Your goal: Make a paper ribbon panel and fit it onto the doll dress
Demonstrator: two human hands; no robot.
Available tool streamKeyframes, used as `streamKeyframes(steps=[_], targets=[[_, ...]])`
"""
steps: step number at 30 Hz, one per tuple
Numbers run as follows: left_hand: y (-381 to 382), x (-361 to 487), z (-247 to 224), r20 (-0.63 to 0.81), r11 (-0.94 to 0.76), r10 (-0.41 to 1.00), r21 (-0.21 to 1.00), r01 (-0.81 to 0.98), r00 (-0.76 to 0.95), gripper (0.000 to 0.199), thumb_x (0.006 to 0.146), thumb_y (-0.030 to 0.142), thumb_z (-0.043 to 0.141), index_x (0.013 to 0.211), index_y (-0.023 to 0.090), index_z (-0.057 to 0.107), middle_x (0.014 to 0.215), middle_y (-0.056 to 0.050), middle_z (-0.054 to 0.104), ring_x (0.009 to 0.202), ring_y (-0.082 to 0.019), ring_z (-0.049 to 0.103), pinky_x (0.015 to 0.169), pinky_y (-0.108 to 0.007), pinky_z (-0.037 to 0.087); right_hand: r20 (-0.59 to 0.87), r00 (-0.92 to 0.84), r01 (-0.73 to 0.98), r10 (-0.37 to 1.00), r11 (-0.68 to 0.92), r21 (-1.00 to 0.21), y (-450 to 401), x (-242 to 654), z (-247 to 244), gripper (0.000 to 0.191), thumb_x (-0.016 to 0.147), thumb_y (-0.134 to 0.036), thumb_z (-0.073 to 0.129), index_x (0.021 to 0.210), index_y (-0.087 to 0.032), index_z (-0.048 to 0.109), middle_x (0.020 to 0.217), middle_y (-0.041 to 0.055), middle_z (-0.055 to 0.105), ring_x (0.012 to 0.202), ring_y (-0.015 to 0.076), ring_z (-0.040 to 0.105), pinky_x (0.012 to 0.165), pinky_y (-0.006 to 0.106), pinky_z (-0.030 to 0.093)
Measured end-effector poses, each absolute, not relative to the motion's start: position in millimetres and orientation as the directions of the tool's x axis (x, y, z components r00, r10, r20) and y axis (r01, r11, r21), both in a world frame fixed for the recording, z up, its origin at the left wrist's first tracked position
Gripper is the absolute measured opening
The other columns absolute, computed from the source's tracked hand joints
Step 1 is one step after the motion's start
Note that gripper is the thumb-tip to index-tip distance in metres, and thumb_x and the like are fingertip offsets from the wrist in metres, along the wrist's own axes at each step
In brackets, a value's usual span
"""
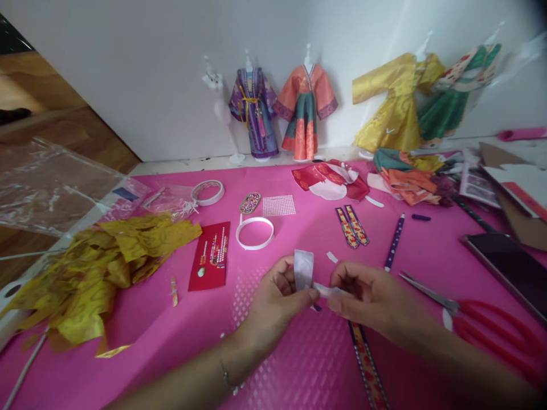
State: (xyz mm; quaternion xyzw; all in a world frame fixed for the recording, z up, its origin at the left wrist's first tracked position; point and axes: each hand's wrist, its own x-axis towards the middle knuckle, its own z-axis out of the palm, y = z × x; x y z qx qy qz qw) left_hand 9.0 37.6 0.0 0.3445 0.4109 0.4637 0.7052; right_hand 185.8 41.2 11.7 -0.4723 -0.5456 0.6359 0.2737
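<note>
Between my two hands is a pale whitish strip (303, 269), with one end curling upward; whether it is tape or cloth I cannot tell. My left hand (277, 293) pinches it between thumb and fingers. From the other side, my right hand (367, 293) grips the part that runs to the right. A long patterned trim (368, 367) with dotted edges lies under my right hand and runs to the bottom edge. Just beyond the hands lies a small white scrap (332, 257). Two short patterned trim pieces (351, 226) rest side by side farther back.
Red-handled scissors (459, 310), a dotted pen (394, 242) and a phone (510, 267) lie at right. At left are yellow fabric (111, 267), a red card (210, 256) and white tape rolls (255, 233). Dressed doll forms (307, 108) stand along the back wall.
</note>
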Motion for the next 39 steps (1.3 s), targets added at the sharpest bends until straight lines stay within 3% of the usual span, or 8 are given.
streamKeyframes(steps=[7,12,17,31,39], targets=[[38,8,-5,-0.259,0.332,0.939,0.854,-0.400,0.228,0.037,0.066,0.016,0.081,0.098,0.016,0.063,0.078,0.000,0.065,0.068,-0.014,0.059,0.065,-0.028,0.050,-0.283,-0.314,0.300,0.906,-0.188,-0.935,43,190,11,0.026,0.081,-0.042,0.067,0.070,-0.020,0.060,0.058,-0.0039,0.047,0.053,0.0109,0.037,0.050,0.026,0.026],[36,7,-6,-0.275,0.362,0.929,0.818,-0.447,0.249,0.027,0.072,0.019,0.075,0.098,0.017,0.067,0.093,-0.006,0.072,0.090,-0.022,0.066,0.083,-0.035,0.049,-0.262,-0.314,0.253,0.913,-0.185,-0.950,45,194,11,0.029,0.082,-0.046,0.067,0.069,-0.021,0.061,0.061,-0.0028,0.049,0.056,0.0123,0.039,0.052,0.028,0.029],[35,7,-5,-0.263,0.368,0.921,0.831,-0.419,0.287,0.027,0.075,0.021,0.075,0.101,0.017,0.069,0.098,-0.008,0.075,0.093,-0.025,0.068,0.087,-0.039,0.048,-0.274,-0.358,0.237,0.893,-0.197,-0.951,46,193,9,0.026,0.082,-0.043,0.066,0.070,-0.020,0.061,0.063,-0.0024,0.050,0.058,0.0121,0.039,0.052,0.028,0.028],[34,6,1,-0.225,0.345,0.915,0.866,-0.362,0.334,0.022,0.075,0.019,0.072,0.097,0.019,0.072,0.103,-0.008,0.076,0.098,-0.025,0.068,0.087,-0.037,0.049,-0.287,-0.298,0.298,0.910,-0.197,-0.934,48,190,11,0.026,0.080,-0.044,0.066,0.069,-0.021,0.061,0.061,-0.0027,0.049,0.056,0.0125,0.038,0.052,0.029,0.027],[34,7,-2,-0.259,0.399,0.900,0.815,-0.420,0.351,0.035,0.072,0.014,0.068,0.106,0.020,0.073,0.099,-0.005,0.075,0.083,-0.018,0.065,0.074,-0.029,0.045,-0.314,-0.304,0.154,0.899,-0.279,-0.948,54,199,6,0.034,0.077,-0.052,0.071,0.068,-0.020,0.061,0.061,-0.0020,0.054,0.058,0.0131,0.048,0.055,0.027,0.037]])
